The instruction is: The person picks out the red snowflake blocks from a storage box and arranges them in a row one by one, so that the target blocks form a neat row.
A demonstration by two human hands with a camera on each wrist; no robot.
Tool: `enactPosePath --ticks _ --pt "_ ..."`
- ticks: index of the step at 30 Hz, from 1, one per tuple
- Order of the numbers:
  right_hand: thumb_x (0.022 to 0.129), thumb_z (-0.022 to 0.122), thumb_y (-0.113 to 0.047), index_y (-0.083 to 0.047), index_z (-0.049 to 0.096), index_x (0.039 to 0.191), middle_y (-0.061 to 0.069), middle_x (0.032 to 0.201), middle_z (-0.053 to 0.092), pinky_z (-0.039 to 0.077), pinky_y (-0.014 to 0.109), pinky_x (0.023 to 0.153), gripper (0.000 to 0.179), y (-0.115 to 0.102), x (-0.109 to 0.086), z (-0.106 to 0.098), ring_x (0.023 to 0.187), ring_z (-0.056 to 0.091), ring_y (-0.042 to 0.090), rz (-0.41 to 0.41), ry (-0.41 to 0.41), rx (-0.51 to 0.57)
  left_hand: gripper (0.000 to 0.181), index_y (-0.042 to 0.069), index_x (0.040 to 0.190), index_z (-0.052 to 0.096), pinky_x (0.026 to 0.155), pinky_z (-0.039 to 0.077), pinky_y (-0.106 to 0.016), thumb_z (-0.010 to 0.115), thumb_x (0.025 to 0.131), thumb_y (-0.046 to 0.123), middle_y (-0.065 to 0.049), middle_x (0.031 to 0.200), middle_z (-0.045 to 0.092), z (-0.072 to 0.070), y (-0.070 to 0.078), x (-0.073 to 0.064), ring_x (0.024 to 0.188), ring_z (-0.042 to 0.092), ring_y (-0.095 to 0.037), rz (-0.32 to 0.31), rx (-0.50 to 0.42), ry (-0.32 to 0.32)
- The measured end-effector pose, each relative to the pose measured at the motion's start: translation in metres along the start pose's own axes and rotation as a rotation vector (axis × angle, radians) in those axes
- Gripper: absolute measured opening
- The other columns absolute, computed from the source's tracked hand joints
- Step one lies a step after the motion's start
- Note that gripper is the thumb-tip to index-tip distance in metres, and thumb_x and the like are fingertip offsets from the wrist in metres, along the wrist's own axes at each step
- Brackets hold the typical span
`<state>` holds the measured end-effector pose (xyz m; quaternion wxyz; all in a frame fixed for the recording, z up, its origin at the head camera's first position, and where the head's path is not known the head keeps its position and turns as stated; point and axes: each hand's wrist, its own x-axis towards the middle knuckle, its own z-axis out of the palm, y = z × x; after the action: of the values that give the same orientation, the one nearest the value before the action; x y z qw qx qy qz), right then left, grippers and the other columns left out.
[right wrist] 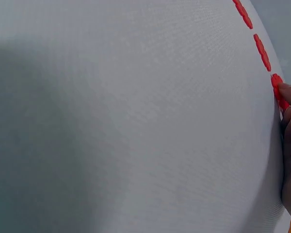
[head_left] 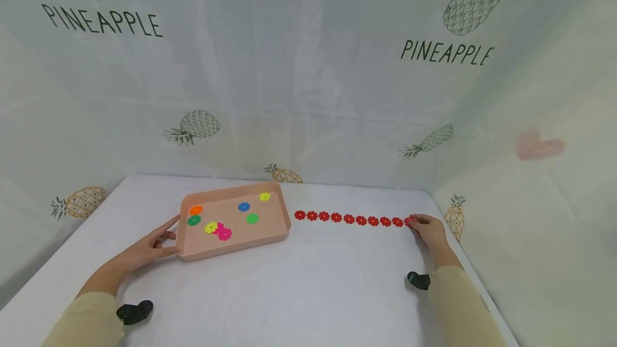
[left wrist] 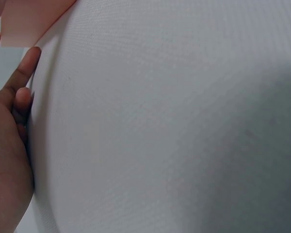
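Observation:
A row of red flower-shaped discs (head_left: 348, 219) runs across the white table to the right of a pink tray (head_left: 233, 246). At the row's right end, my right hand (head_left: 430, 231) pinches a red disc (right wrist: 277, 88) between thumb and fingertips, close against the table. My left hand (head_left: 149, 249) rests at the left end of the tray, thumb and fingers spread and fingertips on its rim. Inside the tray lie an orange disc (head_left: 195, 210), a blue disc (head_left: 243, 206), a bright green disc (head_left: 253, 218), and several yellow, pink and dark green ones.
The white table (head_left: 289, 293) meets a pale curtain (head_left: 308, 95) with pineapple prints at the back and sides. A dark strap end (head_left: 136, 312) sticks out by the left sleeve, and another dark piece (head_left: 418, 280) by the right sleeve.

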<state>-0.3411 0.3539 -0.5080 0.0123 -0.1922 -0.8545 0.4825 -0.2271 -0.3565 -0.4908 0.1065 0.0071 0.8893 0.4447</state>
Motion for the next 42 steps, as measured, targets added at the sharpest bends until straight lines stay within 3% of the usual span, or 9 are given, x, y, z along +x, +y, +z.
enactPosePath --ticks 10,20,28,33,37,42 --pt "0.098 0.059 -0.016 0.000 0.060 0.127 0.022 0.127 0.055 0.046 0.041 0.092 0.033 0.008 -0.001 -0.001 0.108 0.053 0.031 -0.025 0.015 -0.017 0.094 0.012 0.157 0.007 0.079 0.038 -0.040 0.070 0.090 0.033 -0.025 0.131 0.038 0.002 -0.003 0.004 0.104 0.035 -0.032 0.007 -0.010 -0.020" --pt "0.097 0.061 -0.017 0.001 0.059 0.126 0.020 0.119 0.059 0.047 0.027 0.075 0.034 0.005 -0.006 -0.005 0.095 0.055 0.025 -0.039 0.006 -0.028 0.095 0.010 0.156 0.008 0.076 0.036 -0.039 0.071 0.089 0.034 -0.025 0.129 0.041 0.002 -0.004 0.011 0.101 0.036 -0.031 0.019 0.022 -0.024" --pt "0.098 0.058 -0.021 0.000 0.055 0.131 0.023 0.130 0.052 0.044 0.043 0.094 0.039 -0.002 -0.013 -0.006 0.106 0.052 0.033 -0.036 -0.058 -0.028 0.096 0.009 0.156 0.008 0.076 0.040 -0.038 0.072 0.089 0.036 -0.027 0.129 0.043 -0.002 -0.001 0.010 0.102 0.040 -0.032 -0.004 0.043 -0.040" --pt "0.098 0.057 -0.021 -0.003 0.055 0.133 0.021 0.128 0.052 0.047 0.038 0.087 0.040 -0.008 -0.013 -0.006 0.103 0.053 0.030 -0.039 -0.081 -0.036 0.097 0.004 0.155 0.010 0.076 0.045 -0.039 0.072 0.088 0.037 -0.030 0.127 0.048 -0.007 0.001 0.010 0.100 0.048 -0.032 0.011 0.101 -0.033" --pt "0.096 0.061 -0.020 -0.001 0.056 0.131 0.022 0.124 0.055 0.048 0.033 0.079 0.040 -0.013 -0.017 -0.008 0.097 0.055 0.028 -0.091 -0.090 -0.091 0.099 0.003 0.155 0.009 0.077 0.047 -0.043 0.072 0.088 0.039 -0.032 0.126 0.048 -0.012 0.001 0.011 0.099 0.050 -0.033 0.008 0.126 -0.039" --pt "0.095 0.064 -0.022 0.001 0.057 0.129 0.024 0.126 0.055 0.048 0.041 0.082 0.042 -0.021 -0.025 -0.013 0.100 0.055 0.034 -0.196 -0.094 -0.202 0.098 0.005 0.155 0.009 0.080 0.048 -0.052 0.069 0.089 0.043 -0.037 0.133 0.041 -0.017 0.004 0.013 0.107 0.049 -0.043 -0.002 0.152 -0.007"
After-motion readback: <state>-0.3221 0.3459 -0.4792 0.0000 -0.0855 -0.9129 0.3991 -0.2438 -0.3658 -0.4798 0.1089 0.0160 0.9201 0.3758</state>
